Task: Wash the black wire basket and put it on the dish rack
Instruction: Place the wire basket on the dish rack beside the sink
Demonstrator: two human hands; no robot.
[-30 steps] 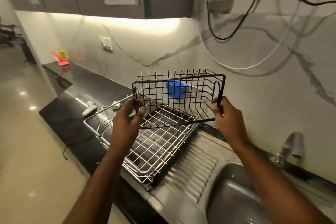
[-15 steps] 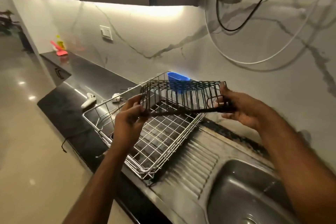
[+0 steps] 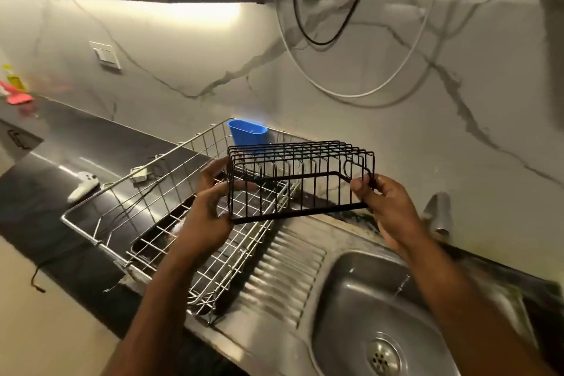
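Note:
I hold the black wire basket [image 3: 300,180] in the air with both hands, turned so its thick rim faces down and towards me. My left hand [image 3: 210,210] grips its left end, and my right hand [image 3: 384,204] pinches the wires at its right end. The basket hangs over the right end of the steel dish rack [image 3: 100,224], which stands on the dark counter left of the sink [image 3: 360,308].
A blue plastic cup [image 3: 247,133] hangs on the rack's far rim. A ribbed drainboard [image 3: 283,278] lies between rack and sink. The tap [image 3: 439,214] is at the right wall. A white controller [image 3: 83,186] and a small white box [image 3: 139,174] lie beyond the rack.
The basket was rolled over in my hands, from open side facing me to rim downward, and lowered a little towards the rack's right end. The view dropped towards the sink.

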